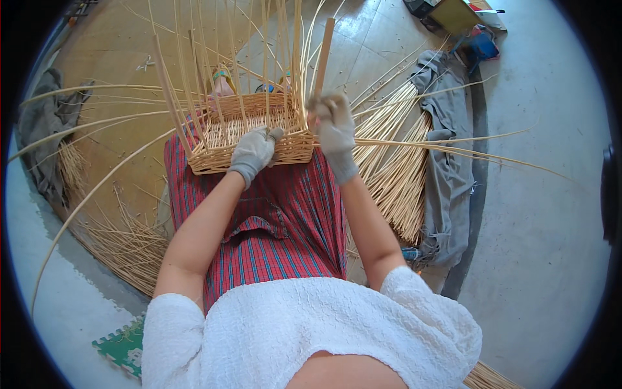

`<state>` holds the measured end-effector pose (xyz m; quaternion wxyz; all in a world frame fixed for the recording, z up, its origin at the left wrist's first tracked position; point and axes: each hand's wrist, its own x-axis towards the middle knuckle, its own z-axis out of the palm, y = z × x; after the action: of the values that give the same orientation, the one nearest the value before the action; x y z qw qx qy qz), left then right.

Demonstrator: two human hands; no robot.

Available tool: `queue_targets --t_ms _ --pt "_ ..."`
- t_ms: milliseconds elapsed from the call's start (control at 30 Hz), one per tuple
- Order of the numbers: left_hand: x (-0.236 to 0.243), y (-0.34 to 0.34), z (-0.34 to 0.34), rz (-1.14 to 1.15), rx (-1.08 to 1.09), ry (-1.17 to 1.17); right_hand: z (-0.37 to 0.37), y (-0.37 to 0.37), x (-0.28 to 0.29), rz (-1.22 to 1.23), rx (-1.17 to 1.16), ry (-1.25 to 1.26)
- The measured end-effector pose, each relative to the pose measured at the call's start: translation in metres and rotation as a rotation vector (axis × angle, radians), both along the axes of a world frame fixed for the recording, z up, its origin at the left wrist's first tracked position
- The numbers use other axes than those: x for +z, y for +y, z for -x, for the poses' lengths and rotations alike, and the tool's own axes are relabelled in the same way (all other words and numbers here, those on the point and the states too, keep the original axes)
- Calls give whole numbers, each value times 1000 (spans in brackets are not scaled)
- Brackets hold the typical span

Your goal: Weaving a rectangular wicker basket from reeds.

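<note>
A rectangular wicker basket (217, 159) with low woven walls rests on my lap. Long willow rods (265, 45) rise from its sides, and a thicker wooden stake (324, 55) stands at its right end. My left hand (254, 153), in a pale work glove, is closed over the middle of the near wall. Beside the right corner, close to the thick stake, is my gloved right hand (335, 129). Motion smears its fingers, so what they hold, if anything, is unclear. More rods (453, 148) stretch out sideways past this hand.
A big bundle of peeled rods (405, 188) lies to the right, partly under grey cloth (452, 168). Loose sticks (126, 243) cover the floor at left, below another cloth-wrapped bundle (55, 133). One long rod (84, 200) arcs across the left side. A blue object (481, 47) stands far right.
</note>
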<state>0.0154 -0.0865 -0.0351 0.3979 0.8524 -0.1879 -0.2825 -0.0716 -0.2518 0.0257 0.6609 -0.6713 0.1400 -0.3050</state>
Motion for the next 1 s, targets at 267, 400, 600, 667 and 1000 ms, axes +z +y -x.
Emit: queue_targets --t_ms 267,400,600,667,1000 --pt "49 -18 8 -220 -21 -98 -37 -32 11 700 -40 44" --pt "41 -13 4 -328 -41 -130 83 -14 -11 -322 -236 99" --pt "60 13 43 275 73 -244 155 -23 -11 -95 -57 522" --pt "62 17 56 180 -15 -815 164 -8 -26 -226 -60 554" --pt "81 -44 -42 -350 -286 -1105 88 26 5 10 309 419"
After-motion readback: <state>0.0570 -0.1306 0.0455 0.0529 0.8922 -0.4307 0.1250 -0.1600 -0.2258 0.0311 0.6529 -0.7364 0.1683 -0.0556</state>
